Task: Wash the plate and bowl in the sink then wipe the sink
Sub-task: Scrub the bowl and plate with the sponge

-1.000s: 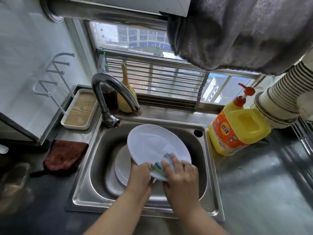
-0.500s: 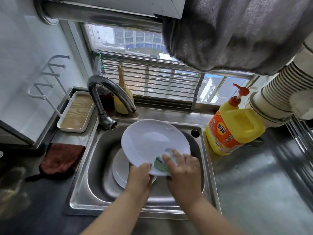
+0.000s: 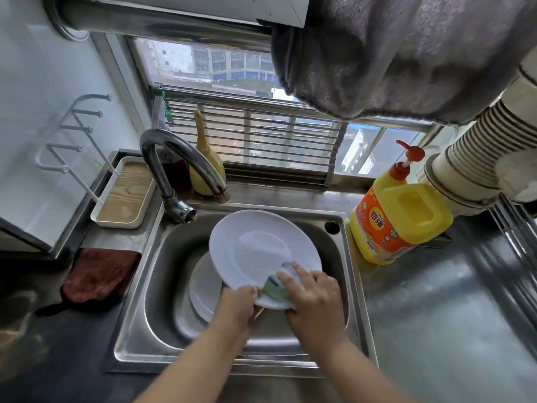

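A white plate [image 3: 255,245] is held tilted above the steel sink [image 3: 162,266]. My left hand [image 3: 236,305] grips the plate's near rim. My right hand [image 3: 312,299] presses a green and white sponge [image 3: 276,286] against the plate's near right edge, fingers curled over it. Under the plate, on the sink floor, lies a second white dish [image 3: 205,289]; most of it is hidden, and I cannot tell whether it is the bowl.
A curved tap [image 3: 174,158] stands at the sink's back left. A yellow detergent bottle [image 3: 398,216] sits on the counter to the right. A brown cloth [image 3: 96,274] lies left of the sink, behind it a white tray [image 3: 125,193]. A grey towel [image 3: 406,53] hangs overhead.
The plate has tipped slightly and shifted a little to the right. My right hand with the sponge stays at the plate's near right edge. My left hand keeps its hold.
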A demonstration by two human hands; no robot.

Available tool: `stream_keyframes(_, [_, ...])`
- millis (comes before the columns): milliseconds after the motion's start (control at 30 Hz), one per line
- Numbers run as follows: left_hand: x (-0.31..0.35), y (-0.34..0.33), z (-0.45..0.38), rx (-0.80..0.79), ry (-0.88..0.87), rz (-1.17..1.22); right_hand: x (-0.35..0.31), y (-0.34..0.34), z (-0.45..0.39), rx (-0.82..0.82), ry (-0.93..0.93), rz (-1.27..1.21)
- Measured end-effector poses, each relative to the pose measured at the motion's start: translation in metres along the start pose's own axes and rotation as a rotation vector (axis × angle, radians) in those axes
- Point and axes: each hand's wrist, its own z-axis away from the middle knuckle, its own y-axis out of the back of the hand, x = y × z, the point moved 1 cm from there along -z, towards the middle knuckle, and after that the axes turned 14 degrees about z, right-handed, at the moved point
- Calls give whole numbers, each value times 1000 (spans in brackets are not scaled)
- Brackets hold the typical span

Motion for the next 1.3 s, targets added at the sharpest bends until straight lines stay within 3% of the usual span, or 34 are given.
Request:
stream_keyframes(100, [44,21,-15,-100,166,-206,45,-4,1,65,184,85])
stream_keyframes(167, [60,28,-22,-150,219,-230,69,4,-9,89,137,143])
stream_keyframes(367, [-1,-6,-9,20,-92,118,16,4,-14,56,-45,83])
stream_keyframes(500, [15,-2,-5,13,24,-47,8,-5,-2,-12,38,39])
stream_keyframes(600, [64,15,-15,-136,139,-253,44,-1,-6,60,141,111])
stream_keyframes(667, [74,15,-14,-181,135,-229,59,3,-14,61,84,153])
stream_keyframes(767, [40,0,-10,-98,5,-32,36,4,-19,60,-42,144])
stream_keyframes(867, [4,-3,-10,-58,19,47,7,-1,-15,18,-71,68])
stream_keyframes(933, [21,8,-14,-47,66,-27,13,-4,-10,-16,8,63])
stream_keyframes(1033, [64,31,-24,-168,177,-224,46,-2,-8,-2,70,117])
stream_keyframes(1133, [58,26,-20,-166,60,-82,47,7,-17,13,-19,94])
stream_keyframes(1200, [27,8,-12,-35,-89,54,22,11,-21,35,-55,58])
stream_keyframes(1300, [-8,-5,0,27,-111,100,-14,9,-15,-48,-84,-23])
